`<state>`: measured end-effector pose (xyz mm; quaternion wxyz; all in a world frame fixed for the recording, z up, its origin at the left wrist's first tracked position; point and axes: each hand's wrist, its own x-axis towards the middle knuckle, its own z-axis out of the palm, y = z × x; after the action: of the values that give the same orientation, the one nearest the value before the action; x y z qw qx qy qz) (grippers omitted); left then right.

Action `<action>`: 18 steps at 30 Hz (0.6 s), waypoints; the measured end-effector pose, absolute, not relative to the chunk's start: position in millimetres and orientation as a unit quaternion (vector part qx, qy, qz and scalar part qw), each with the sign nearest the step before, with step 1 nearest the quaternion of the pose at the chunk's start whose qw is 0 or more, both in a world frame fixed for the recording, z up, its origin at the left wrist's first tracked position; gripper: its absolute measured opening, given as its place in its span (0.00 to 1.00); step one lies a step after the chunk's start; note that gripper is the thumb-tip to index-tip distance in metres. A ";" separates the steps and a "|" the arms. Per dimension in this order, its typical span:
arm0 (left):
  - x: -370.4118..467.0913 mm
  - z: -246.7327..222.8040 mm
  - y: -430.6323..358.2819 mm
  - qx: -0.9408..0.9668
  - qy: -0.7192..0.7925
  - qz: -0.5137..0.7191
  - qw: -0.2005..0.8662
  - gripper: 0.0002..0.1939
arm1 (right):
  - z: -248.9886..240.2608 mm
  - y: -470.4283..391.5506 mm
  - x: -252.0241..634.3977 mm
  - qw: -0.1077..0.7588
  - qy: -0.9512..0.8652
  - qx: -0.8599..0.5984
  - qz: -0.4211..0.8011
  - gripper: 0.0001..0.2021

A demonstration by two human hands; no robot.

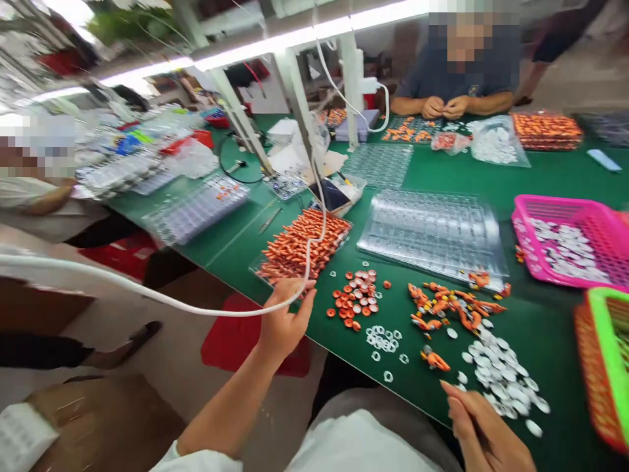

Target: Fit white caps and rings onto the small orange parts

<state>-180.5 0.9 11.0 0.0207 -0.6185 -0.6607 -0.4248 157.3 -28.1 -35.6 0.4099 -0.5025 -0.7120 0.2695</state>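
Observation:
My left hand [286, 319] reaches to the near edge of a clear tray packed with orange pointed pieces [307, 242]. Its fingers are curled in at that edge, and whatever they grip is hidden. A white cable [216, 309] crosses in front of this hand. Low on the right, my right hand [484, 423] has thumb and forefinger close together; nothing nameable shows between them. Just beyond its fingertips lies a single orange figure-like part [434, 359], with a pile of similar orange parts [457, 305] behind. White oval discs [506, 373] lie beside this hand.
Orange round caps [358, 295] and clear rings [383, 339] lie between my hands. Stacked clear trays [432, 229] stand behind them. A pink basket [521, 229] and a green-rimmed basket [597, 321] are at right. A co-worker [462, 85] sits opposite, another at left.

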 end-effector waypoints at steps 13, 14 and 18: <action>-43.7 -21.6 0.6 -0.768 -0.477 -0.351 -0.244 0.10 | -16.4 -17.3 176.3 0.372 -0.756 -0.519 0.147 0.09; -40.5 -21.1 3.4 -0.774 -0.480 -0.335 -0.241 0.11 | -17.1 -14.0 173.9 0.358 -0.767 -0.515 0.133 0.10; -30.0 -20.6 13.9 -0.792 -0.479 -0.293 -0.239 0.12 | -19.0 0.1 160.9 0.295 -0.797 -0.514 0.115 0.11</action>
<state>-30.0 13.9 -20.6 -0.2387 -0.7922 -0.4790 -0.2933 160.9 0.1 -19.0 0.2954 -0.5137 -0.7973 0.1148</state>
